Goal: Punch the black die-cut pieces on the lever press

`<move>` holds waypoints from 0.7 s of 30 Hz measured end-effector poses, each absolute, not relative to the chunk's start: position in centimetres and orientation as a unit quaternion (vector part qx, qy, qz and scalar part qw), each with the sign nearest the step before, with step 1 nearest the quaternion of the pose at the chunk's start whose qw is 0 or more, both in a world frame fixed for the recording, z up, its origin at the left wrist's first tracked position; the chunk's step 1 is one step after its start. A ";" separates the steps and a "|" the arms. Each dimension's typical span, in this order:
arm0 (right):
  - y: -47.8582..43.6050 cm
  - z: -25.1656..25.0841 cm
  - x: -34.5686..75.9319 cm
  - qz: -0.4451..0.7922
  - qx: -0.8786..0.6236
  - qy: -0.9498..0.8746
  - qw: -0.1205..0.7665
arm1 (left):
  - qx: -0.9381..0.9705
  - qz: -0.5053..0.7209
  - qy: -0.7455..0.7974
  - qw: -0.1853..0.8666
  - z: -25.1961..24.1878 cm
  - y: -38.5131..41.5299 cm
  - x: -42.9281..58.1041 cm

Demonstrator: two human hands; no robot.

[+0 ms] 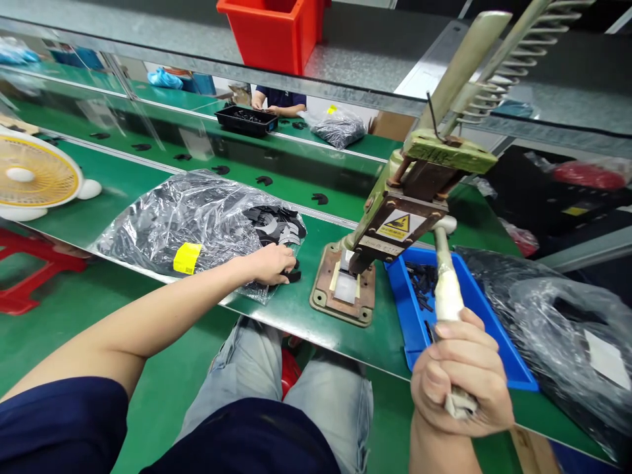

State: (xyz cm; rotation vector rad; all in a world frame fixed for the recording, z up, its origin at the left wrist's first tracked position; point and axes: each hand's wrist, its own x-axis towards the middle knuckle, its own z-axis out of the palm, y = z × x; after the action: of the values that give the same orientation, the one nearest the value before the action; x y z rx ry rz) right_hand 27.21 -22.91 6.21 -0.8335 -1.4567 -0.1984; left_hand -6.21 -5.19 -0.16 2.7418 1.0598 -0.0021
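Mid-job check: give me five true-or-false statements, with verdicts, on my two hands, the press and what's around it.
1. The right hand grips the lever handle of the press. True.
2. The blue tray stands to the left of the press. False: the blue tray stands to the right of it.
3. The left hand is at the right end of the clear plastic bag, by dark curved pieces. True.
4. The red bin stands on the green tabletop. False: the red bin is on the grey shelf above.
5. A yellow label is on the clear plastic bag. True.
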 end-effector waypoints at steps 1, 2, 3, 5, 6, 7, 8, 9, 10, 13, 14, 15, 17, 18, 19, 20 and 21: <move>-22.9 6.2 27.2 -0.088 -0.369 -0.645 0.664 | 0.930 0.009 0.351 0.110 0.0 -5.4 -6.1; -22.9 6.2 27.2 -0.088 -0.369 -0.644 0.664 | 0.928 0.023 0.350 0.126 0.1 -5.6 -6.0; -22.9 6.1 27.2 -0.089 -0.368 -0.645 0.664 | 0.921 0.038 0.358 0.148 0.3 -5.8 -5.9; -22.9 6.1 27.2 -0.091 -0.363 -0.648 0.664 | 0.890 0.073 0.396 0.214 0.8 -6.1 -5.7; -22.9 6.1 27.2 -0.091 -0.364 -0.649 0.662 | 0.865 0.092 0.418 0.261 1.0 -6.2 -5.5; -23.0 6.1 27.2 -0.092 -0.366 -0.650 0.660 | 0.837 0.110 0.435 0.313 1.1 -6.3 -5.4; -23.0 6.2 27.2 -0.094 -0.368 -0.650 0.658 | 0.810 0.129 0.442 0.363 1.2 -6.3 -5.2; -23.1 6.2 27.2 -0.096 -0.368 -0.652 0.656 | 0.786 0.147 0.442 0.406 1.2 -6.3 -5.0; -23.1 6.3 27.2 -0.097 -0.369 -0.654 0.653 | 0.769 0.162 0.435 0.441 1.1 -6.2 -4.8; -23.3 6.4 27.2 -0.094 -0.364 -0.666 0.644 | 0.731 0.183 0.405 0.518 0.7 -6.0 -3.6; -23.3 6.4 27.2 -0.090 -0.363 -0.669 0.643 | 0.712 0.195 0.402 0.541 0.5 -6.0 -3.0; -23.3 6.5 27.2 -0.090 -0.359 -0.670 0.644 | 0.687 0.215 0.407 0.562 0.3 -5.9 -2.3; -23.2 6.5 27.3 -0.095 -0.346 -0.673 0.647 | 0.624 0.275 0.435 0.588 0.2 -5.8 -0.6; -23.1 6.5 27.3 -0.098 -0.339 -0.674 0.649 | 0.592 0.300 0.450 0.597 0.1 -5.7 0.3; -23.1 6.5 27.4 -0.100 -0.334 -0.676 0.650 | 0.564 0.316 0.459 0.609 0.2 -5.6 1.2; -23.0 6.5 27.4 -0.101 -0.331 -0.677 0.650 | 0.544 0.321 0.462 0.623 0.2 -5.6 2.1; -23.0 6.5 27.4 -0.100 -0.330 -0.678 0.649 | 0.532 0.319 0.459 0.636 0.3 -5.5 2.9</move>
State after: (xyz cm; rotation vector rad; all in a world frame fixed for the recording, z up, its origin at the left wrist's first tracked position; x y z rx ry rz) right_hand 27.43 -22.99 6.47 -0.7499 -1.5403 -0.2276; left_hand 2.91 -5.49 0.28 1.2147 1.0490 0.7278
